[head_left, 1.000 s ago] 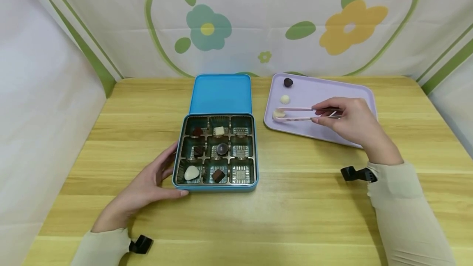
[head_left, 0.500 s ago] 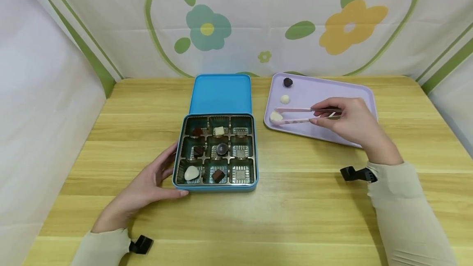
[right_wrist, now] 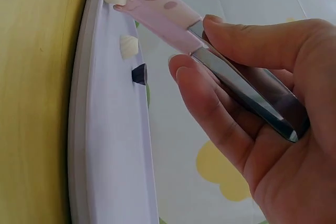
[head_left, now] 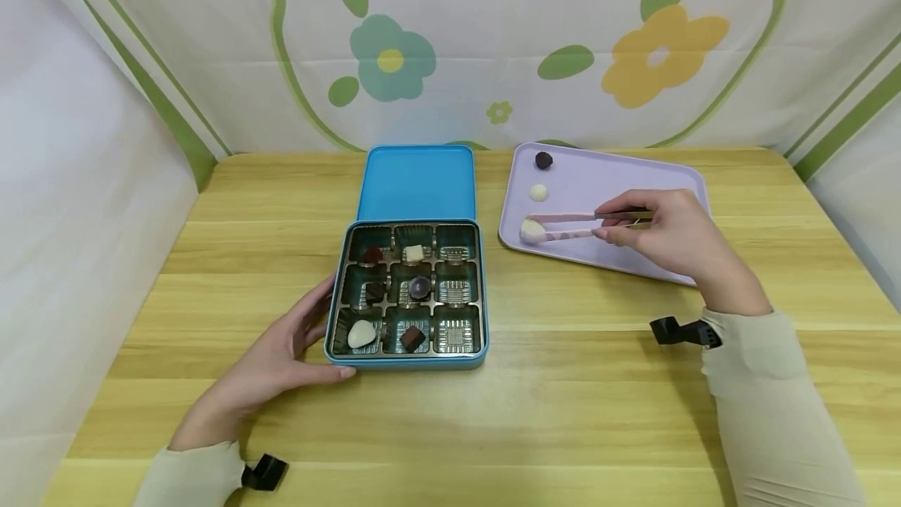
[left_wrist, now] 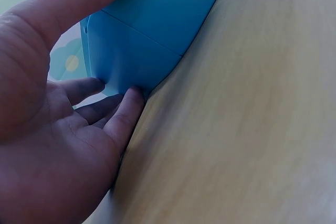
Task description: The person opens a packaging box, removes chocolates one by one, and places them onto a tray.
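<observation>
My right hand (head_left: 672, 229) pinches a pair of tongs (right_wrist: 236, 82) with steel handles and pink tips. The tips lie around a white chocolate (head_left: 532, 231) near the left edge of a lilac tray (head_left: 633, 170); whether they lift it, I cannot tell. Farther back on the tray sit a ridged white chocolate (head_left: 538, 192) and a dark chocolate (head_left: 543, 160). My left hand (head_left: 274, 362) holds the near left corner of a blue tin (left_wrist: 147, 24), thumb along the front, fingertips against the side. Chocolates occupy the tin's left and middle columns; its right column is bare.
The tin's blue lid (head_left: 418, 182) lies behind it, near the patterned cloth (head_left: 493, 61) at the back. The wooden table (head_left: 549, 397) extends in front of the tin and tray.
The tongs' tips have shifted slightly on the white chocolate, which has turned and moved a little toward me. The left hand stays at the tin's corner. The head view has shifted slightly.
</observation>
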A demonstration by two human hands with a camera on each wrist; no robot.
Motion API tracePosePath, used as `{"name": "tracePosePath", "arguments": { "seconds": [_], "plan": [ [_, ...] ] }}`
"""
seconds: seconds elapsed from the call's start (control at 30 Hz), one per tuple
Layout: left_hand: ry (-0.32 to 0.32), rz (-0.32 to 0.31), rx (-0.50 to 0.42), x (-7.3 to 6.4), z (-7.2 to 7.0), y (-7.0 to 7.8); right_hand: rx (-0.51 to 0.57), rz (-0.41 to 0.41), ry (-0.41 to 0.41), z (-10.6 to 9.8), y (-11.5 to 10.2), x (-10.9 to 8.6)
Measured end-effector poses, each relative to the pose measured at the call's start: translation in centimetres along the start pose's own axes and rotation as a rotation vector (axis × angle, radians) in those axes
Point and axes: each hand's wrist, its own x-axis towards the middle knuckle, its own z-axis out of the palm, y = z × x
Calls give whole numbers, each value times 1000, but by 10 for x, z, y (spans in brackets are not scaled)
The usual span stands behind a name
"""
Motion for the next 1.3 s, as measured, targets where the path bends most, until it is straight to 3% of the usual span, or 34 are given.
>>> {"name": "tracePosePath", "arguments": {
  "seconds": [0.33, 0.53, 0.7, 0.97, 1.3],
  "plan": [
    [10, -12, -6, 0, 0, 0, 66, 23, 74, -7, -14, -3],
    [12, -9, -9, 1, 1, 0, 173, -30, 58, 5, -30, -2],
    [9, -10, -10, 0, 2, 1, 246, -123, 17, 22, -51, 2],
    [7, -11, -34, 1, 8, 1, 52, -394, -128, 44, -94, 33],
    [17, -13, -38, -1, 11, 2, -178, -464, -333, 63, -139, 64]
  ]
}}
